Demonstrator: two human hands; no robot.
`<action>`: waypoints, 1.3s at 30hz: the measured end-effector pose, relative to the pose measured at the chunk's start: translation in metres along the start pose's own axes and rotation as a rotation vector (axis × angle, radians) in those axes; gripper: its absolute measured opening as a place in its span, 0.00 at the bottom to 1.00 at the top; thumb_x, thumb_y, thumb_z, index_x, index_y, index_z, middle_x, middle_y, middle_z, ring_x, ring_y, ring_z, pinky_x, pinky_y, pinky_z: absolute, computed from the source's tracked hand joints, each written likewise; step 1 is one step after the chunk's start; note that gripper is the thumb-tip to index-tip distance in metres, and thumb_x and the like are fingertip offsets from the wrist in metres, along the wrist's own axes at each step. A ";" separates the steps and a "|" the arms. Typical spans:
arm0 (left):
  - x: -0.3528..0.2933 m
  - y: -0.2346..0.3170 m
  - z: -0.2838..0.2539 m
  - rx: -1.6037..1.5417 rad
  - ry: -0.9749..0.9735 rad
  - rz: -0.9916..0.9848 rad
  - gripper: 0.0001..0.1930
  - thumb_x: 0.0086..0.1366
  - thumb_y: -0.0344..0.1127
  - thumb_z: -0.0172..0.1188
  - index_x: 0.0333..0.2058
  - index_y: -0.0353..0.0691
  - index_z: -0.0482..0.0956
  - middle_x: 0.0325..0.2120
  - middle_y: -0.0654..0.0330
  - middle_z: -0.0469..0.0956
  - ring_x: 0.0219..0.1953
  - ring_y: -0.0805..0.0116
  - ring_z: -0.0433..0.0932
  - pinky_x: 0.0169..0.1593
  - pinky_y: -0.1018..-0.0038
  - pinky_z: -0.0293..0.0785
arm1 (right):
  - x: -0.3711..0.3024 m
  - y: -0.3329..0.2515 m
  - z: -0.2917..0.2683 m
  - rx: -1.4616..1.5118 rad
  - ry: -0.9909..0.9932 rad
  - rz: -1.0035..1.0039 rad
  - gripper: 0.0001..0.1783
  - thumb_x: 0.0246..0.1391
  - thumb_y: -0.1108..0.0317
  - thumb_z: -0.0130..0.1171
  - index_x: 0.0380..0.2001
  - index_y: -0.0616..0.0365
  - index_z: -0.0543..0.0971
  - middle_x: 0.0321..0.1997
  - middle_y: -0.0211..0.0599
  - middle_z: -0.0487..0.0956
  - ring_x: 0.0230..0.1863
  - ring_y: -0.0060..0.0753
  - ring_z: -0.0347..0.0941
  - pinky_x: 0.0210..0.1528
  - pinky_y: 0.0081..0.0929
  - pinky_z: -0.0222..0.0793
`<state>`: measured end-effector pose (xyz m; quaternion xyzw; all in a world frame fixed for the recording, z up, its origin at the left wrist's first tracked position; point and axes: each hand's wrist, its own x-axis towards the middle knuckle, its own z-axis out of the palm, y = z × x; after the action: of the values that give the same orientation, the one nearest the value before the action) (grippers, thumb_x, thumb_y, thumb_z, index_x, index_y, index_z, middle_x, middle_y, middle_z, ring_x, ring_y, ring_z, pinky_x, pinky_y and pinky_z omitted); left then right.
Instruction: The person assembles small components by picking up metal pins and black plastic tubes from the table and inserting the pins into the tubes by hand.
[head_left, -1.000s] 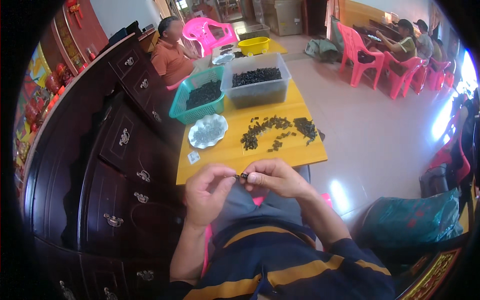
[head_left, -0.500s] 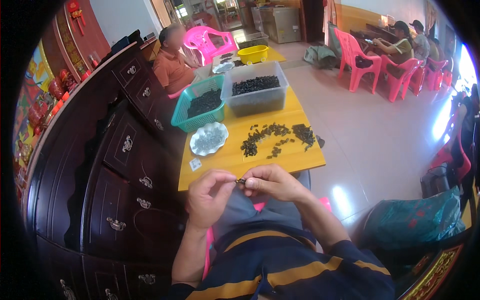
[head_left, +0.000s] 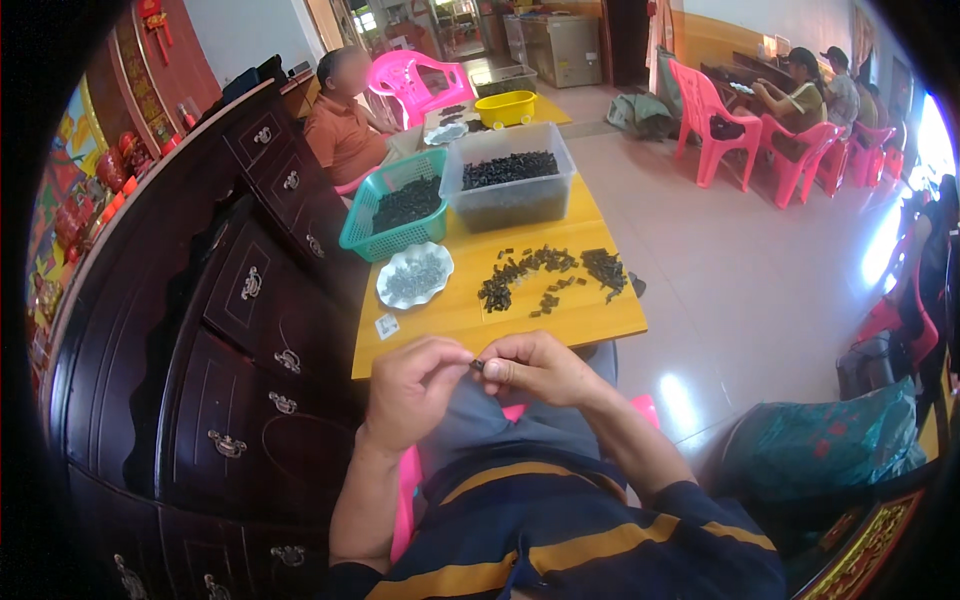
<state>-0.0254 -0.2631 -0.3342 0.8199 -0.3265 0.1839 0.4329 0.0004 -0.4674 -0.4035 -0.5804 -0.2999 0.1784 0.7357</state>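
Observation:
My right hand (head_left: 537, 368) pinches a small black piece (head_left: 477, 365) between thumb and forefinger, above my lap at the table's near edge. Thumb and forefinger of my left hand (head_left: 412, 388) are closed against the piece's left end; whatever they grip is too small to make out. Just beyond, loose black pieces (head_left: 497, 291) lie scattered on the yellow table (head_left: 440, 335). A white scalloped plate (head_left: 383, 292) at the left holds many small clear bits (head_left: 415, 277).
Behind the plate are a green basket (head_left: 357, 240) and a clear bin (head_left: 510, 205), both holding black pieces. A dark wooden cabinet (head_left: 235, 370) flanks the table's left. A person (head_left: 340, 125) sits at the far left; others sit on pink chairs (head_left: 705, 110) at the far right.
My fingertips have drawn closer together around the small black piece, which shows less between them. The view has shifted slightly; the table's contents look the same.

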 end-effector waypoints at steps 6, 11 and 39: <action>0.007 0.002 -0.004 0.092 -0.074 0.012 0.07 0.54 0.16 0.63 0.32 0.30 0.81 0.29 0.53 0.83 0.30 0.64 0.84 0.35 0.74 0.78 | -0.001 -0.004 0.008 -0.339 0.167 -0.101 0.13 0.66 0.63 0.57 0.34 0.63 0.82 0.27 0.30 0.82 0.30 0.18 0.76 0.35 0.22 0.72; 0.007 0.004 -0.006 0.178 -0.159 0.047 0.07 0.54 0.17 0.63 0.32 0.30 0.82 0.29 0.52 0.83 0.30 0.62 0.84 0.35 0.74 0.79 | -0.001 -0.004 0.008 -0.554 0.170 -0.158 0.14 0.65 0.63 0.58 0.32 0.62 0.83 0.26 0.30 0.82 0.30 0.18 0.77 0.34 0.23 0.72; 0.007 -0.006 0.017 0.536 -0.019 0.199 0.17 0.52 0.30 0.64 0.43 0.38 0.78 0.36 0.55 0.81 0.39 0.51 0.80 0.39 0.61 0.76 | 0.015 0.025 0.013 0.348 0.154 -0.045 0.09 0.63 0.61 0.62 0.40 0.53 0.83 0.27 0.14 0.76 0.23 0.06 0.62 0.24 0.11 0.54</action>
<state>-0.0158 -0.2771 -0.3431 0.8707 -0.3490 0.2974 0.1776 0.0051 -0.4421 -0.4224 -0.4495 -0.2202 0.1662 0.8496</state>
